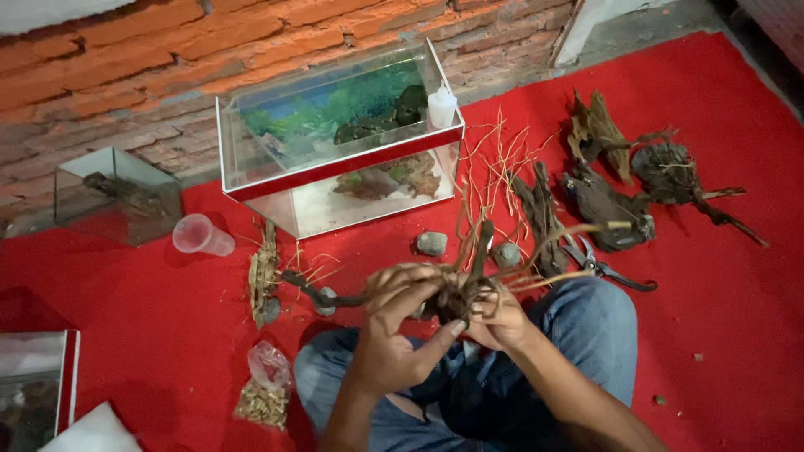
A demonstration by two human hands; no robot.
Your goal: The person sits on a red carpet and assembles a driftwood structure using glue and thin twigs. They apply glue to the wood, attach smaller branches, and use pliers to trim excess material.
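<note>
Both hands are working low in the centre, over the lap, and between them is sitting a gnarled driftwood root cluster (456,293). The left hand (394,335) is closing around its near side, fingers curling over the top and thumb stretching across to the dark core. The right hand (498,318) is clamping the same knot from four o'clock, fingers folded tightly in.

From that core, thin roots are fanning out toward one and two o'clock, and a darker branch is running off at nine o'clock, where a small stone seems to be sitting against it. Judging by the look, this piece is handling light and stiff, rough enough not to slip, but those slender tips are looking brittle. The thick central knot is the safe place to take hold, never the fine ends.

Around it on the red carpet (737,335): a glass aquarium (335,142) is standing at twelve o'clock with a small white bottle (441,107) on its corner, two grey stones (431,243) are lying just beyond the hands, scissors (599,266) are resting at two o'clock, and a plastic cup (201,235) is lying at ten.
</note>
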